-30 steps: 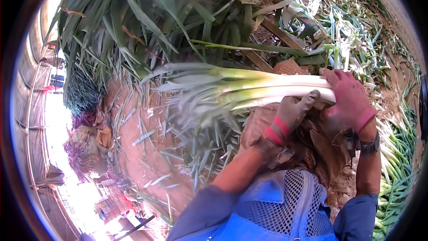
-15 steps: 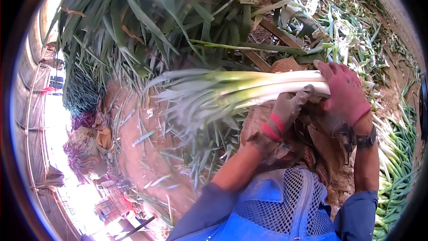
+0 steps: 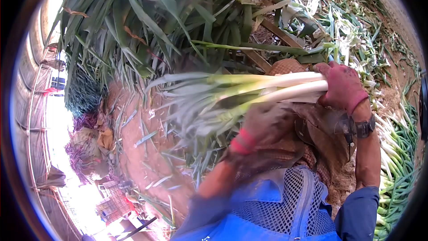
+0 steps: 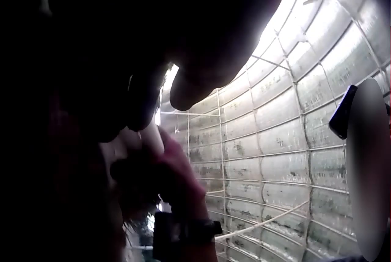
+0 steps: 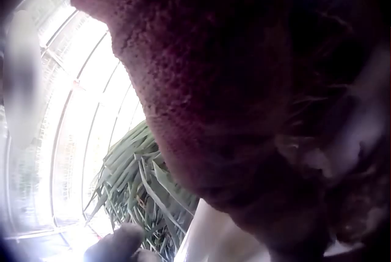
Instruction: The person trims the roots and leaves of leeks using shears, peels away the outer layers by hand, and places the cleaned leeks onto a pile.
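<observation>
Long leeks with white shafts (image 3: 290, 79) and green leaves lie sideways in a loose bunch across the person's lap in the head view. The right hand (image 3: 344, 87), in a red glove, grips their white ends. Motion blur covers the left hand (image 3: 266, 122), in a soiled glove with a red cuff, at the near side of the bunch; its fingers look loosely extended. In the right wrist view the red glove (image 5: 183, 91) fills most of the picture beside a white shaft (image 5: 214, 237). Dark left fingers (image 4: 198, 84) show in the left wrist view, with the right hand (image 4: 180, 173) beyond.
A big heap of leafy leeks (image 3: 133, 22) stands at the upper left. Trimmed leaf scraps (image 3: 343, 31) cover the ground at the upper right. Leeks with pale shafts (image 3: 394, 160) lie along the right side. A crate (image 3: 113, 201) is at the lower left.
The left hand has moved left and toward the body, away from the white ends. The right hand still grips those ends, and the near shafts have spread slightly apart.
</observation>
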### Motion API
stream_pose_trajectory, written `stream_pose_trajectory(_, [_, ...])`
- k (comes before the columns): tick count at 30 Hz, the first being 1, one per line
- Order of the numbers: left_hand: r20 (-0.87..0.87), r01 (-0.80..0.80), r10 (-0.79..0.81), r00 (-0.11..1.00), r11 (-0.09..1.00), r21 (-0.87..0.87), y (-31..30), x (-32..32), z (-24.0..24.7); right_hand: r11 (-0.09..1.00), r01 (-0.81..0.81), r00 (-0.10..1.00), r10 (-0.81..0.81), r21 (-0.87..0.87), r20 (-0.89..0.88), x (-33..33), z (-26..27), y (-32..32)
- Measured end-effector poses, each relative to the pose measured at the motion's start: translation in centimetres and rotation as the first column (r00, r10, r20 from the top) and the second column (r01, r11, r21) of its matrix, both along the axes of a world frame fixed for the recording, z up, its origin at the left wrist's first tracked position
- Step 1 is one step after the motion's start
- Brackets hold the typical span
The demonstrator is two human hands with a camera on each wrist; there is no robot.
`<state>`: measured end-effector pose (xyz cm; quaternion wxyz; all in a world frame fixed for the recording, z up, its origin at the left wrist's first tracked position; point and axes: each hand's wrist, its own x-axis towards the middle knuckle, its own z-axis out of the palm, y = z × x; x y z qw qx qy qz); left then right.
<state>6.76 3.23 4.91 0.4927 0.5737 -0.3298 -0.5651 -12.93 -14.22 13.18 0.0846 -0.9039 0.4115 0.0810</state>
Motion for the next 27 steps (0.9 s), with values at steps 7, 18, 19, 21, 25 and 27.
stream_pose_trajectory(7, [0.948,-0.335,0.289,0.133,0.913,-0.231,7.4,9.1,-3.8,1.0,0.026,0.997,-0.024,0.017,-0.068,0.3,-0.3,0.4])
stream_pose_trajectory(18, [0.979,-0.327,-0.058,-0.193,0.945,-0.009,6.3,10.9,-4.9,0.999,0.014,1.0,-0.014,-0.038,-0.005,0.0,-0.3,1.2])
stream_pose_trajectory(19, [0.98,-0.326,-0.057,-0.192,0.945,-0.009,6.3,10.1,-3.7,0.999,0.014,1.0,-0.014,-0.045,0.003,-0.1,-0.4,1.1])
stream_pose_trajectory(21, [0.991,-0.161,-0.005,-0.137,0.987,-0.017,6.5,8.3,-1.8,0.999,0.01,1.0,-0.01,-0.052,0.009,-0.1,-0.6,1.1])
stream_pose_trajectory(25, [0.671,-0.177,0.222,0.707,0.975,-0.136,4.2,3.5,-2.3,0.999,0.043,0.998,-0.043,-0.019,-0.036,0.4,-0.7,0.8])
stream_pose_trajectory(27, [0.397,0.051,0.066,0.916,0.96,-0.276,2.8,-1.3,1.6,0.997,0.076,0.993,-0.073,0.028,-0.088,0.9,-0.5,0.8])
